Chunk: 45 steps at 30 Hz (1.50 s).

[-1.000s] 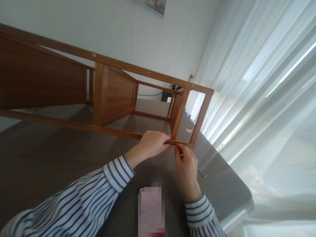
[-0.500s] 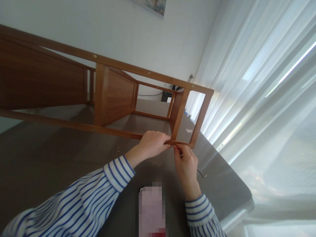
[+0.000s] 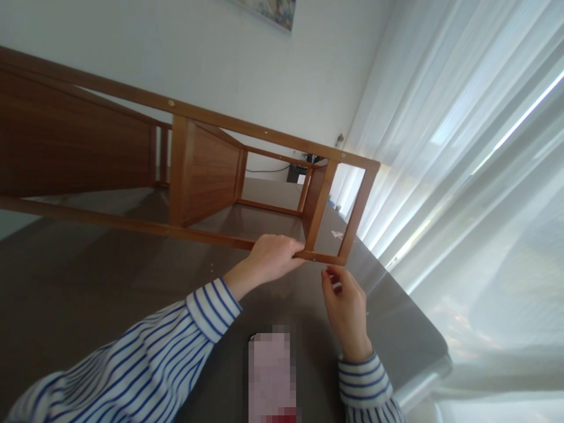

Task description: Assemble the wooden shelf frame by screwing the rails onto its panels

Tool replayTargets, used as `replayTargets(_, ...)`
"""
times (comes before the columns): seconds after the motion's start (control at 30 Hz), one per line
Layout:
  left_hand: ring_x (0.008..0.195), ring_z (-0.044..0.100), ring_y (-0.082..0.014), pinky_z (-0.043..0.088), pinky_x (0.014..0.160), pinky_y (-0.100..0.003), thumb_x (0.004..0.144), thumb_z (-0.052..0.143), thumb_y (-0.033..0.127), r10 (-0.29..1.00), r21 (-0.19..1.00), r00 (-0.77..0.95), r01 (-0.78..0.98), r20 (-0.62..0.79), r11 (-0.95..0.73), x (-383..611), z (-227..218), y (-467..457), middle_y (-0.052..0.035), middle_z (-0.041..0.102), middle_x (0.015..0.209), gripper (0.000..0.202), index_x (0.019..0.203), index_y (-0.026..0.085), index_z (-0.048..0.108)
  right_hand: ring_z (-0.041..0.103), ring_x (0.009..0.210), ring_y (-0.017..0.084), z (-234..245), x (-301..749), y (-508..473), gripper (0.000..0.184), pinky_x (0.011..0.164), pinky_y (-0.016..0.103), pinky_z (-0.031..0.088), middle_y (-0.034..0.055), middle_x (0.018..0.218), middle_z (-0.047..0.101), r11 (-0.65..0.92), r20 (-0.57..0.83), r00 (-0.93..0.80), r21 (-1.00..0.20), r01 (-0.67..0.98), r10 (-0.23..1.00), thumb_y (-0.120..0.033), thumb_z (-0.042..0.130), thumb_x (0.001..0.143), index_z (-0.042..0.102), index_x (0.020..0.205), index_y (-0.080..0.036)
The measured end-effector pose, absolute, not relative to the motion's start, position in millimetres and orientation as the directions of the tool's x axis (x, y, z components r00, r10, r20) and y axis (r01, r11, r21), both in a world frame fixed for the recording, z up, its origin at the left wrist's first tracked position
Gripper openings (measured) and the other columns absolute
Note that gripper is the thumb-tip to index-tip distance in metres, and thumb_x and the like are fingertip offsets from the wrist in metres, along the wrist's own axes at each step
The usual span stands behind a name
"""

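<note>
A long brown wooden shelf frame (image 3: 198, 170) lies on its side on a grey table (image 3: 110, 294). My left hand (image 3: 271, 258) is wrapped round the frame's near rail, close to its right end. A small screw head (image 3: 314, 257) shows in that rail just right of my fingers. My right hand (image 3: 346, 305) hovers a little below the rail, off the wood, its fingers curled and pinched together; what they hold, if anything, is too small to make out. Both arms wear blue-striped white sleeves.
White curtains (image 3: 462, 176) hang along the right side, just past the table's right edge (image 3: 423, 376). A white wall stands behind the frame. A small white scrap (image 3: 338, 234) lies on the table inside the frame's end opening. A blurred patch sits at the bottom centre.
My right hand has drawn back from the rail, down and to the right, uncovering the screw head. It now covers the metal key that lay on the table. My left hand keeps its grip.
</note>
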State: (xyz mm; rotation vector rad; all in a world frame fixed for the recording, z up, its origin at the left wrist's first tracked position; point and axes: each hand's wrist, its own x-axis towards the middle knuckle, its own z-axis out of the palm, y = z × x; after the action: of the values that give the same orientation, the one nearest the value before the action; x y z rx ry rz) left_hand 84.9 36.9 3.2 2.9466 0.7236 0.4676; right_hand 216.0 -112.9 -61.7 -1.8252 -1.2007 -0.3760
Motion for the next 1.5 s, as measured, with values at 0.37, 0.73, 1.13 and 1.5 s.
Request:
replayTargets(0.37, 0.069, 0.062, -0.0174, 0.039, 0.059, -0.026, 0.089, 0.046, 0.055, 0.422, 0.145, 0.860, 0.397, 0.286, -0.906, 84.6, 3.0, 38.2, -0.0004, 0.068, 0.079, 0.037, 0.089, 0.025, 0.068, 0.062, 0.094, 0.018, -79.0, 278.5, -181.0, 0.022, 0.069, 0.025, 0.043, 0.0064, 0.097, 0.064, -0.521, 0.098, 0.512, 0.134, 0.843, 0.854, -0.028, 0.043, 0.095, 0.065, 0.097, -0.024)
replayTargets(0.73, 0.070, 0.063, -0.0196, 0.037, 0.057, -0.026, 0.088, 0.047, 0.055, 0.412, 0.113, 0.856, 0.397, 0.311, -0.911, 84.8, 1.3, 39.2, -0.0008, 0.069, 0.078, 0.038, 0.080, 0.023, 0.065, 0.065, 0.086, 0.022, -72.2, 273.7, -168.6, 0.020, 0.060, 0.027, 0.040, 0.0099, 0.088, 0.065, -0.473, 0.070, 0.472, 0.257, 0.843, 0.879, -0.007, 0.042, 0.089, 0.060, 0.086, -0.015)
replayTargets(1.13, 0.074, 0.065, -0.0212, 0.039, 0.059, -0.027, 0.089, 0.046, 0.055, 0.406, 0.107, 0.856, 0.393, 0.320, -0.913, 84.8, 0.2, 39.5, -0.0018, 0.071, 0.083, 0.037, 0.085, 0.024, 0.067, 0.062, 0.069, 0.015, -55.7, 238.2, -155.8, 0.012, 0.056, 0.025, 0.032, -0.0001, 0.073, 0.062, -0.325, 0.319, 0.292, 0.056, 0.944, 0.902, -0.027, 0.047, 0.091, 0.053, 0.084, -0.020)
replayTargets(1.5, 0.085, 0.066, -0.0211, 0.044, 0.070, -0.027, 0.087, 0.049, 0.055, 0.434, 0.148, 0.847, 0.408, 0.309, -0.901, 83.8, 1.0, 38.3, -0.0030, 0.072, 0.089, 0.036, 0.091, 0.026, 0.068, 0.057, 0.067, 0.014, -30.8, 203.0, -123.3, 0.017, 0.056, 0.025, 0.030, 0.0006, 0.071, 0.060, -0.226, 0.690, 0.148, 0.022, 0.974, 0.709, -0.024, 0.046, 0.093, 0.059, 0.083, -0.019)
